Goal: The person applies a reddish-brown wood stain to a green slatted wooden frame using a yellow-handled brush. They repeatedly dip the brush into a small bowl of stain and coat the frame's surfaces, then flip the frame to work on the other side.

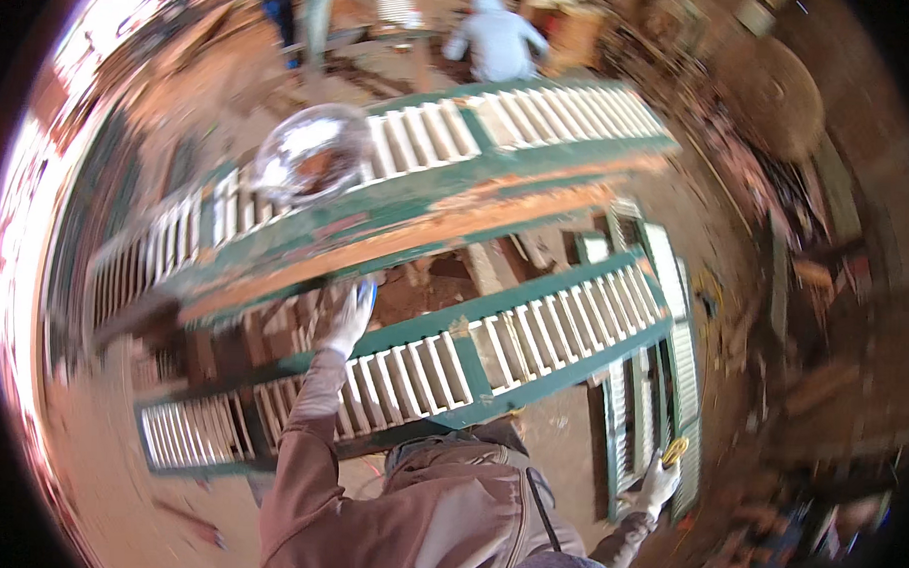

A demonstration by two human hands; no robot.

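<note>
Plainly, whatever print these surfaces might carry is too blurred or too small to read. The left hand (347,325), in a white glove, reaches over the near shutter (480,370) into the gap before the far shutter (428,178); something blue (374,297) shows at its fingertips, though I cannot tell whether the fingers grip it. Out to the right and lower down, the gloved right hand (658,484) has its fingers closed on a small yellow item (675,451), its exact kind unclear, beside more shutters (682,382) at that side. The near shutter lies crosswise just in front of the wearer's body, its green frame set with pale slats; the far one runs roughly parallel beyond it, and along its near edge the green gives way to rough orange-brown. Beneath is brown, earthy ground (99,417). Toward the top, a person in a pale hooded top (495,40) is bent over, back to the camera, and a dark-clothed leg (279,17) shows farther left. At upper right sits a large brown disc (766,95) amid cluttered scrap, while strong light floods the left rim.
</note>
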